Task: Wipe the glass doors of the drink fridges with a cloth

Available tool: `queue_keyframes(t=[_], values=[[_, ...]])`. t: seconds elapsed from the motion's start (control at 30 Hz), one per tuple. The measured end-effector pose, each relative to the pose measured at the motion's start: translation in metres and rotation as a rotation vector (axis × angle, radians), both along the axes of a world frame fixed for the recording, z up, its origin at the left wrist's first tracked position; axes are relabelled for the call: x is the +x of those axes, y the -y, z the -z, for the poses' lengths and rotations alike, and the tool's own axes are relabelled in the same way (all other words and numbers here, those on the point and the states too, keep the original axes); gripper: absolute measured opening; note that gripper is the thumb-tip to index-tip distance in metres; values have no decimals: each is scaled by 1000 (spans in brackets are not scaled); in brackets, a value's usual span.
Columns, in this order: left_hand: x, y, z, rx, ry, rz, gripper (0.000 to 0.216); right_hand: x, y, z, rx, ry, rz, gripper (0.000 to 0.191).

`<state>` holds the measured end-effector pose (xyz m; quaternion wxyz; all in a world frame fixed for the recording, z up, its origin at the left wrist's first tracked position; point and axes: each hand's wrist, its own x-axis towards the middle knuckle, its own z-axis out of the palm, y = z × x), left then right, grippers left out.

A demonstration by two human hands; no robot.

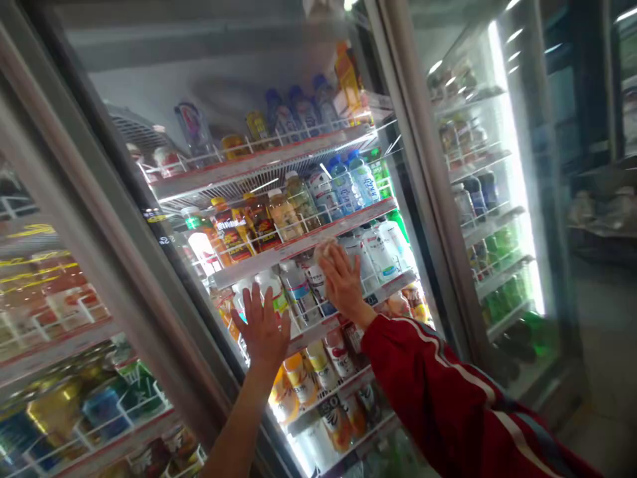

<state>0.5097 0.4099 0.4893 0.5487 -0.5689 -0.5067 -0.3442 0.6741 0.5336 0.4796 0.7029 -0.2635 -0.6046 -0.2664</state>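
My left hand (263,326) is spread with its fingers apart, palm toward the glass door (159,53) of a drinks fridge; it seems to rest flat on the pane. To the right and a little higher, my right hand (341,275) presses a crumpled pale cloth (324,251) against the same glass. Most of the cloth is hidden under the fingers. A red sleeve (423,372) with white stripes covers my right arm, while my left forearm is bare. Behind the pane, bottles (298,292) stand in rows on wire-fronted shelves.
Metal door frames (418,166) run up both sides of the pane. Another lit fridge (497,219) with bottles stands to the right. At the left, a further glass section shows cans (60,405) and bottles. Dark floor (604,358) shows at far right.
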Motion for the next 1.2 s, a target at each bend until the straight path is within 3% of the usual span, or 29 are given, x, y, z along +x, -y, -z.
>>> queue_keyframes(t=[0.13,0.33,0.43,0.7,1.0,1.2], values=[[-10,4,4,14,30,-9,60,5,-7,2,-61,-106,15,39],[-17,7,14,-36,38,0,60,-56,51,21,1,217,-122,38],[-25,16,17,-43,63,8,61,-67,62,27,56,301,-143,38],[-43,41,34,-120,194,5,71,-41,39,26,-112,21,-88,40],[-43,49,35,-151,262,41,67,-102,95,44,-32,291,-175,37],[-40,47,37,-153,272,72,65,-64,68,49,-78,166,-128,38]])
